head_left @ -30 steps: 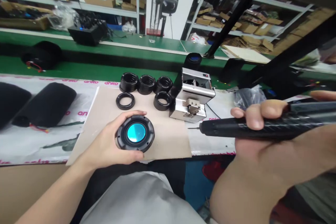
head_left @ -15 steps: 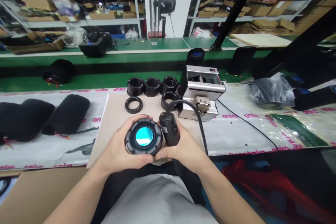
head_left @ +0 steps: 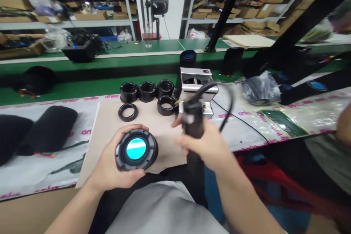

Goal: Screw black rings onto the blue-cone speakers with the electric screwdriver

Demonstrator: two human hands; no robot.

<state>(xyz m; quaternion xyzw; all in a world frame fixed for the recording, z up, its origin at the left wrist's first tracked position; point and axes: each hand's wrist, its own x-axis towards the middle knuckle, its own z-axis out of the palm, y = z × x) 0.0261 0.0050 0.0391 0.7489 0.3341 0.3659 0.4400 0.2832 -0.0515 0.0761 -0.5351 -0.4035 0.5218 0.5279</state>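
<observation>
Lens (head_left: 136, 148): round and black with bright blue-green glass, held above the near part of the cardboard sheet (head_left: 104, 124); from my feed I cannot tell whether its underside touches the board.
Lens tilt: its face looks up towards my camera, leaning slightly left.
Left hand (head_left: 109, 164): I have it clamped on the lens, fingers around the far side, thumb along the near edge.
Right hand (head_left: 207, 144): I have it wrapped around the corded tool (head_left: 193, 124), gripping the black body; blur softens the outline.
Tool position: roughly upright, right of the lens and apart from it; I lose its lower end against dark cloth.
Cord (head_left: 232, 98): arches from the tool's top across the front of the silver machine (head_left: 189, 87), then bends down on the right.
Machine: behind my right hand, at the sheet's right side.
Tall rings (head_left: 147, 95): three black ones in a row at the sheet's far edge, a fourth just in front of the right one.
Flat ring (head_left: 120, 113): lies before the row's left end.
Black case (head_left: 52, 128): on the printed table cover (head_left: 83, 111), well left.
</observation>
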